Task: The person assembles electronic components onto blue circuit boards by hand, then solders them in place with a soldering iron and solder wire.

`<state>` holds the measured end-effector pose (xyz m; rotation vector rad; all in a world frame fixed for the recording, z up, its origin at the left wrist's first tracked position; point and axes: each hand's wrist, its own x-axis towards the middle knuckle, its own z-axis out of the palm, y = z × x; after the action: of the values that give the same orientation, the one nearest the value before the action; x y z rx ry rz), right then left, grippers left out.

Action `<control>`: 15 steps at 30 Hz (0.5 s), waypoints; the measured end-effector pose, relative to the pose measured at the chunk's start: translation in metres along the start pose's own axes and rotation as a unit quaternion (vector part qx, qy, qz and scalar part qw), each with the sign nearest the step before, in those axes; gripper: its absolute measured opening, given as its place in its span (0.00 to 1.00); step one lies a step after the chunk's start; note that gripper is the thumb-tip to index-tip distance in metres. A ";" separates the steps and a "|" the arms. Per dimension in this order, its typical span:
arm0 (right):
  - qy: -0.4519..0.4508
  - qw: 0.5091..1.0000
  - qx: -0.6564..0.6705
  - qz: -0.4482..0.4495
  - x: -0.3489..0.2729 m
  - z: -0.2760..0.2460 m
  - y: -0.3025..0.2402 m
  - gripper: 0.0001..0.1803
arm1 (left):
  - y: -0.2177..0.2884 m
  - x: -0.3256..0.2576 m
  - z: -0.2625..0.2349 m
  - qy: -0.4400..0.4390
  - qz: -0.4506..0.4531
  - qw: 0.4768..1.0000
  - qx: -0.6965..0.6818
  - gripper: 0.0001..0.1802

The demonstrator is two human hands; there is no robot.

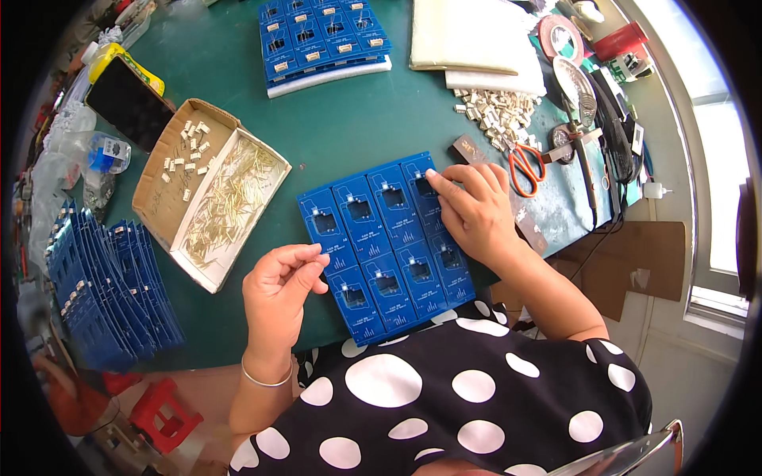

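Note:
A blue circuit-board panel (371, 236), divided into several units with dark square cutouts, lies in front of me at the table's near edge. Beside its left edge, my left hand (279, 289) is closed in a pinch, thumb against forefinger; anything between the tips is too small to make out. My right hand (479, 208) rests on the panel's upper right corner. Its fingers are curled together, with the forefinger tip at the top right unit; what lies under the fingertips is hidden. Small white connectors sit near the cutouts of some units.
A cardboard box (171, 208) holds white connectors and thin metal pins. Blue boards (111, 285) stand stacked at left; more panels (325, 36) lie at the far side. Loose connectors (500, 111), orange-handled scissors (526, 169) and a soldering iron (586, 176) are at right.

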<state>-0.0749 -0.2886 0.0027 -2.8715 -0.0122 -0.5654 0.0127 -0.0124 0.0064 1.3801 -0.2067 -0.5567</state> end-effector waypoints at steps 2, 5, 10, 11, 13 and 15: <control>-0.023 0.998 -0.050 -0.009 -0.002 -0.005 -0.006 0.21 | -0.003 -0.002 -0.001 -0.010 -0.012 1.000 -0.024 0.08; -0.035 0.997 -0.072 -0.011 -0.005 -0.004 -0.007 0.22 | -0.005 -0.006 0.000 -0.012 -0.019 1.000 -0.022 0.08; -0.009 0.999 -0.014 0.034 -0.003 -0.003 0.001 0.22 | -0.005 -0.014 0.001 -0.005 -0.019 0.999 -0.028 0.09; -0.019 0.999 0.016 0.026 0.000 -0.003 -0.002 0.23 | -0.004 -0.019 -0.001 0.008 -0.021 1.000 -0.019 0.09; -0.027 1.000 0.004 0.013 0.001 -0.005 -0.003 0.23 | -0.002 -0.021 0.006 0.011 -0.043 0.999 -0.029 0.09; -0.026 0.999 -0.010 0.028 0.001 -0.003 -0.004 0.21 | 0.003 -0.022 0.013 -0.006 -0.072 0.997 -0.007 0.10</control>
<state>-0.0756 -0.2853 0.0065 -2.8942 0.0647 -0.4837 -0.0115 -0.0126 0.0161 1.3853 -0.1132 -0.6839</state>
